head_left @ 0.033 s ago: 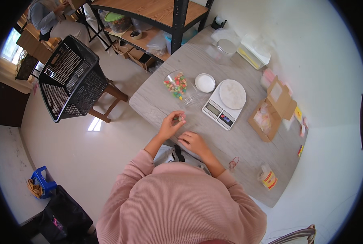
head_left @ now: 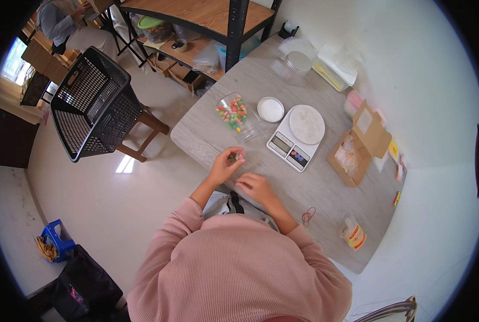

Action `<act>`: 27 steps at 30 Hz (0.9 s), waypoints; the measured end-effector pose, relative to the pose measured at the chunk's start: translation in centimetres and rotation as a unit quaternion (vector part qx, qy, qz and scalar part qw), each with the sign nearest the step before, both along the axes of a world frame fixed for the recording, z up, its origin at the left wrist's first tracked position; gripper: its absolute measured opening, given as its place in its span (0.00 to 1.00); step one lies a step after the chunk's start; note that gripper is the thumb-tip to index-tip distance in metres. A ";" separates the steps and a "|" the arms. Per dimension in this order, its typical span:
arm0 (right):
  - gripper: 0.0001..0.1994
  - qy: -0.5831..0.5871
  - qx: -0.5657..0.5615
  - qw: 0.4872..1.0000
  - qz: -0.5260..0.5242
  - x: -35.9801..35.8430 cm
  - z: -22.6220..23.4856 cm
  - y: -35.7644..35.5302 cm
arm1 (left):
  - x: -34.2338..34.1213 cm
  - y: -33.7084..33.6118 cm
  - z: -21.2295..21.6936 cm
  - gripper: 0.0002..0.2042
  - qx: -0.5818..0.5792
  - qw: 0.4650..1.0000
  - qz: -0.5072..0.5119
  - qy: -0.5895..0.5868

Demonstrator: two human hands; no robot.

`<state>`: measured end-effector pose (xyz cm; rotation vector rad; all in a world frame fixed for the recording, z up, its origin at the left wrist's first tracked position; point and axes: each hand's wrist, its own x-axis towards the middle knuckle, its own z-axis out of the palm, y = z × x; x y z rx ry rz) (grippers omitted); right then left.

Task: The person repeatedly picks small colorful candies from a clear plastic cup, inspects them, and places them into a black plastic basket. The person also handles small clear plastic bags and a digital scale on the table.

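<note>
My left hand is raised just above the grey table, its fingertips pinched on a few small colourful sweets. My right hand rests on the table close beside it, fingers loosely curled, with nothing visible in it. Beyond my hands, a clear plastic container of colourful sweets lies on its side. A white round lid sits next to it. A white kitchen scale with a round platform stands to the right of these.
An open cardboard box sits right of the scale, with red rubber bands and a small yellow bottle nearer me. A clear jar and a plastic tub stand at the far end. A black basket rests on a stool to the left. Another person sits far left.
</note>
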<state>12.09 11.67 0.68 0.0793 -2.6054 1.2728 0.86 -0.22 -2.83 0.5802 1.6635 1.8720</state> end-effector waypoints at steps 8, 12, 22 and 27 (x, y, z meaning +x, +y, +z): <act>0.06 0.100 -0.057 0.984 -0.138 -4.3 3.5 0.8 | -0.4 0.2 1.2 0.16 0.002 0.998 -0.020 0.063; 0.07 0.130 -0.040 0.981 -0.139 -4.2 4.4 0.5 | -0.5 0.1 2.0 0.16 -0.007 0.996 -0.022 0.082; 0.10 0.074 -0.219 0.949 -0.212 -3.6 1.7 0.6 | -0.4 0.7 3.6 0.18 0.053 0.998 0.004 0.041; 0.12 0.094 -0.150 0.967 -0.182 -3.8 0.4 0.1 | -0.2 1.0 3.8 0.19 0.126 0.992 -0.005 -0.031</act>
